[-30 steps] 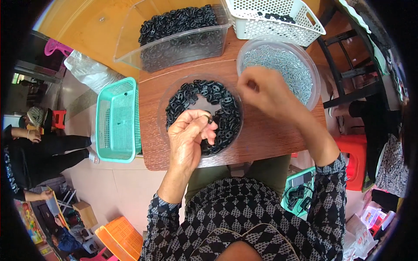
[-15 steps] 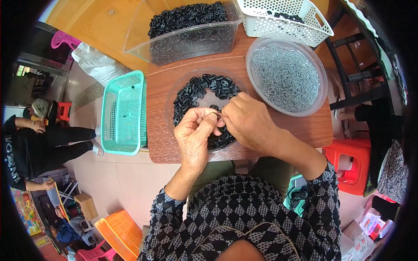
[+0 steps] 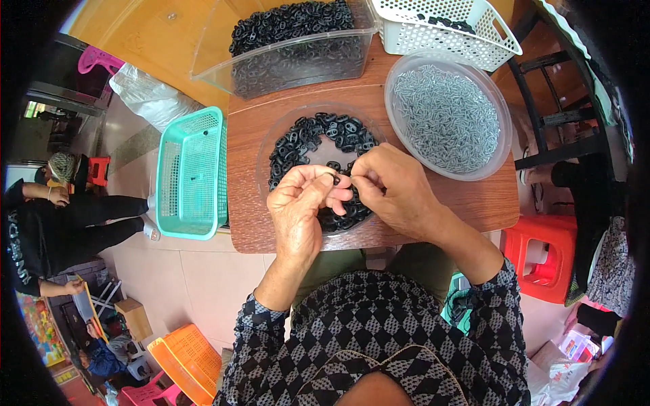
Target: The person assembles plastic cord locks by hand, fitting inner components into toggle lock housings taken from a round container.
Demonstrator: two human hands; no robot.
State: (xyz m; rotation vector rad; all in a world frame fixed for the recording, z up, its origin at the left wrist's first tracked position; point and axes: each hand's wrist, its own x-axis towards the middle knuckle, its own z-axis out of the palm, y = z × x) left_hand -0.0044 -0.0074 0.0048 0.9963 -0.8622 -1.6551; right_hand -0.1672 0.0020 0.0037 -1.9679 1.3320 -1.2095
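Pinching black piece (image 3: 336, 180) | left hand (image 3: 298, 204) | right hand (image 3: 396, 188): hold unclear

A head-worn fisheye view looks steeply down, close over the brown, round-cornered wooden table (image 3: 467, 198), taking in pale tiled floor (image 3: 203, 298) beside it.

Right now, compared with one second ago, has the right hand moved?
Yes: against the bowl of silver pins, the right hand has come lower in view and slightly left, beside the left hand.
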